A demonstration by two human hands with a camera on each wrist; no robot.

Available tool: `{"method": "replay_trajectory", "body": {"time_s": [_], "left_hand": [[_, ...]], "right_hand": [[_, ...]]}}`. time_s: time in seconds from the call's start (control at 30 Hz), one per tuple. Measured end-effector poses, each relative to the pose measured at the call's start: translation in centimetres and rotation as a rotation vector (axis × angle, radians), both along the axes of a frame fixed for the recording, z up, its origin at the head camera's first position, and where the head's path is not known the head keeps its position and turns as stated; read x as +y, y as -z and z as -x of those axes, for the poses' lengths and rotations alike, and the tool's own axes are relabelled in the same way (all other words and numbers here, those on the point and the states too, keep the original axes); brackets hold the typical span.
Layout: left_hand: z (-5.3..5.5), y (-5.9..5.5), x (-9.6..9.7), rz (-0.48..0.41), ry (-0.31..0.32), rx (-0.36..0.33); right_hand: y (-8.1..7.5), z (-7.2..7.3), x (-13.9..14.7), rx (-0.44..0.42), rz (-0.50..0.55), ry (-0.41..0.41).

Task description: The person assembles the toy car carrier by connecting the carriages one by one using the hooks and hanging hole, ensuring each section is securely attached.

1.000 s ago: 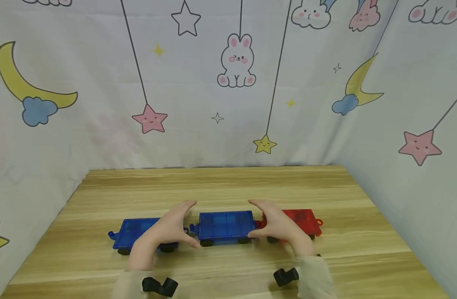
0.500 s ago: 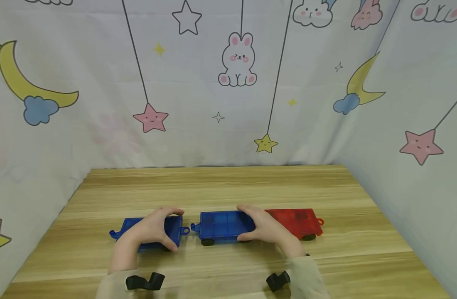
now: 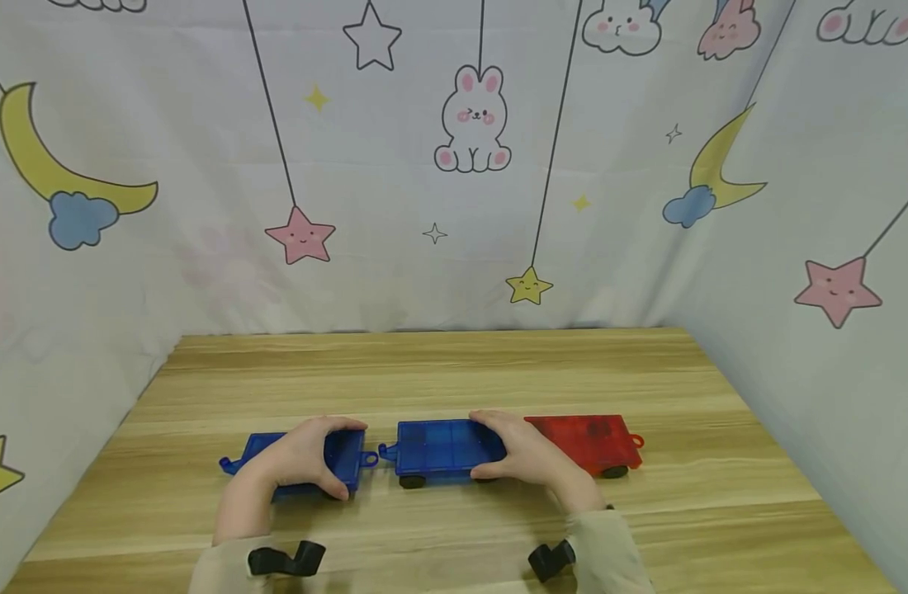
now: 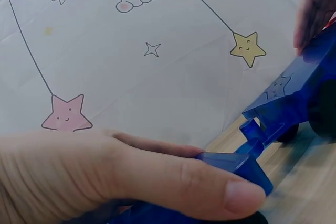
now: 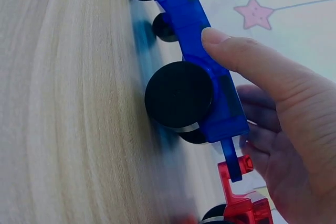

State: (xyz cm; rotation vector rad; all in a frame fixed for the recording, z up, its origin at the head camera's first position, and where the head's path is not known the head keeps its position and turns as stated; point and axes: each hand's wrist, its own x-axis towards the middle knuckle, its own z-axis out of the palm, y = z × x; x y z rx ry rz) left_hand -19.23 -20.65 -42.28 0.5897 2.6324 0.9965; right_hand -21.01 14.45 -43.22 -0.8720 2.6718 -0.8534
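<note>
Holding the left blue toy wagon point(image 3: 344, 455) by its right end with the left hand point(image 3: 301, 454), thumb near, fingers far. Holding the middle blue toy wagon point(image 3: 442, 447) by its right end with the right hand point(image 3: 524, 450), and hooked there to a red toy wagon point(image 3: 591, 441). Lined up on the wooden table point(image 3: 454, 375), with a blue ring point(image 3: 363, 459) and a blue hook point(image 3: 384, 451) just beside each other. Far behind, a white cloth point(image 3: 402, 165).
</note>
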Motion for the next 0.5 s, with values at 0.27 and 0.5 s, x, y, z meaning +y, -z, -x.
{"method": "replay_trajectory", "body": {"time_s": [0.27, 0.5], "left_hand": [[-0.15, -0.12, -0.18, -0.025, 0.006, -0.01], [-0.13, -0.16, -0.25, -0.046, 0.01, -0.014]], "right_hand": [[0.07, 0.03, 0.03, -0.018, -0.004, 0.011], [-0.01, -0.03, 0.03, -0.023, 0.002, 0.01]]}}
